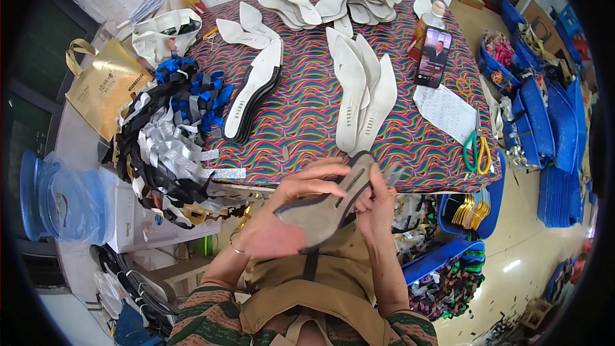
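Note:
Over the table's near edge I hold a greyish-brown shoe insole [314,219] with a dark edge, tilted with its narrow end up to the right. My right hand [377,204] is closed on that narrow end, thumb on top. Along its left side my left hand [289,193] curls round the wide part, partly blurred. A pale, blurred strip-like thing [395,173] shows by my right fingers; I cannot make out what it is. Just beyond lie several white insoles [348,106]. To their left is a stack of black-edged insoles [253,99] with white tops.
More white insoles [288,3] lie at the back. Strips of black, silver and blue material [170,141] heap at the left edge. On the right are a phone [434,57], a bottle [428,22], a paper sheet [446,112] and scissors [477,152]. Blue bins [535,115] stand beyond.

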Action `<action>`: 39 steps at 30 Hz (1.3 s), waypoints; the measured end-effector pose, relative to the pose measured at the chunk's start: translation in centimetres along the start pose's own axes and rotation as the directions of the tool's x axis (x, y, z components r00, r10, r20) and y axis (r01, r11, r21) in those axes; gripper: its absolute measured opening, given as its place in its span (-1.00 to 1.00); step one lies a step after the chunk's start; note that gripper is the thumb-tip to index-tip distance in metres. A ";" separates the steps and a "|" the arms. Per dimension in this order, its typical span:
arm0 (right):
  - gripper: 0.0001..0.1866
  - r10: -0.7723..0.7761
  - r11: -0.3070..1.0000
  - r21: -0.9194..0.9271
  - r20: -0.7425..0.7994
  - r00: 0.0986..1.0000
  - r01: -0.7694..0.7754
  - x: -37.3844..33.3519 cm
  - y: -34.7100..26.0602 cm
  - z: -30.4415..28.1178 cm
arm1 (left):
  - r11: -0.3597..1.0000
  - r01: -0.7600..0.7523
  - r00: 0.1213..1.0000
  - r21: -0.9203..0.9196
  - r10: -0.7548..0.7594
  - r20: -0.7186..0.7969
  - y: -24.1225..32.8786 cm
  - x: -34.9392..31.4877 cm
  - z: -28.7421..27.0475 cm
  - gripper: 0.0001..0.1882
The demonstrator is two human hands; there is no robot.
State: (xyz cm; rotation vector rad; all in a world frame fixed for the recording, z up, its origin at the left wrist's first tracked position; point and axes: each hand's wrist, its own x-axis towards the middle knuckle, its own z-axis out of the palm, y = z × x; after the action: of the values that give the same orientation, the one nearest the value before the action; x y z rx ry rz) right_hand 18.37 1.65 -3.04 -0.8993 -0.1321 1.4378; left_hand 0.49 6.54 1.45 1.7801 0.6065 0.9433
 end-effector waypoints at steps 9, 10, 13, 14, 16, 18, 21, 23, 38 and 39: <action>-0.72 -0.190 0.766 -0.594 0.159 0.969 0.247 -1.2 2.2 -3.7 | 0.904 0.414 0.763 0.105 -0.282 -0.581 -8.8 4.1 -8.1 -0.64; -0.75 -0.245 0.687 -0.660 0.183 0.952 0.304 -1.2 2.4 -4.5 | 0.824 0.469 0.788 0.319 -0.227 -0.573 -11.5 3.9 -9.6 -0.64; -0.88 -0.302 0.371 -0.796 0.385 0.872 0.479 -0.9 3.2 -5.9 | 0.644 0.329 0.885 0.691 0.044 -0.463 -14.4 4.1 -8.8 -0.67; -0.90 -0.317 0.244 -0.800 0.468 0.825 0.547 -0.7 3.9 -6.2 | 0.603 0.296 0.888 0.741 0.113 -0.446 -14.8 4.0 -8.4 -0.67; -0.83 -0.287 0.097 -0.742 0.617 0.733 0.663 -0.1 6.1 -6.5 | 0.502 0.236 0.887 0.832 0.239 -0.395 -13.3 4.1 -7.3 -0.66; -0.72 -0.199 -0.110 -0.625 0.776 0.599 0.773 0.5 8.4 -6.4 | 0.600 0.250 0.866 0.760 0.211 -0.452 -12.2 2.6 -7.0 -0.65; -0.60 0.090 -0.337 -0.545 0.793 0.603 0.768 1.1 12.5 -4.8 | 0.735 0.233 0.842 0.636 0.174 -0.510 -9.4 0.5 -6.2 -0.69; -0.61 0.118 -0.426 -0.453 0.831 0.544 0.783 1.9 15.0 -5.1 | 0.804 0.268 0.834 0.531 0.082 -0.545 -7.4 -1.3 -6.2 -0.73; -0.87 -0.103 0.840 -0.494 0.262 0.960 0.225 -3.6 0.9 0.6 | 0.698 0.673 0.733 -0.245 -0.673 0.099 -2.4 -7.6 -1.7 -0.64; -0.86 -0.099 0.862 -0.462 0.247 0.964 0.207 -4.1 0.3 0.5 | 0.648 0.725 0.688 -0.233 -0.683 0.246 -2.5 -6.9 -0.7 -0.61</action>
State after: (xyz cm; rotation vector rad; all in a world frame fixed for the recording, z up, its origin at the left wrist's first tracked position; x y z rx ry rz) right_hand 17.08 -1.80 -1.08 -1.1057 -0.7432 1.3683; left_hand -3.96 2.70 -2.91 1.1343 0.9176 0.3282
